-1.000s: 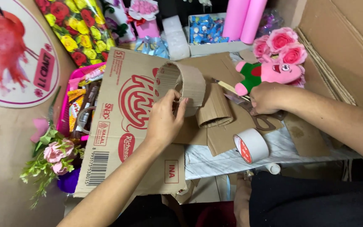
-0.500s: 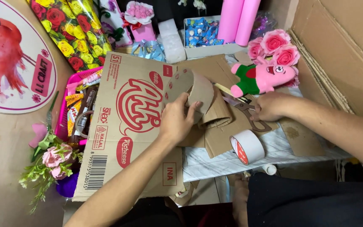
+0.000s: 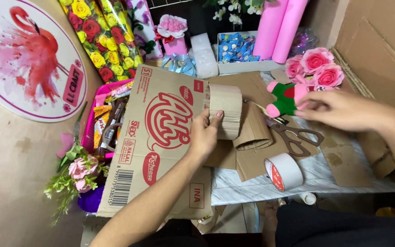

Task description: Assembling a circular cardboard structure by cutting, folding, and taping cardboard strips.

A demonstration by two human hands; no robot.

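My left hand (image 3: 204,135) grips a strip of brown cardboard curled into a ring (image 3: 226,110), held above a large flattened printed carton (image 3: 154,137). A second curled cardboard piece (image 3: 252,130) lies just right of it. My right hand (image 3: 339,109) hovers with fingers apart beside a pink and green plush toy (image 3: 285,97), touching or nearly touching it, and holds nothing. Brown-handled scissors (image 3: 293,132) lie below that hand. A roll of white tape (image 3: 283,171) rests on the pale table edge near me.
Pink fabric roses (image 3: 314,66) and pink paper rolls (image 3: 277,27) stand behind. A round flamingo sign (image 3: 28,59) leans at left, flowered wrapping paper (image 3: 101,39) beside it. A pink basket of snacks (image 3: 104,123) and artificial flowers (image 3: 76,171) lie left. A big cardboard box wall (image 3: 380,45) stands right.
My right hand has lifted off the cardboard near the scissors and moved right toward the plush toy. My left hand has turned the cardboard ring more upright.
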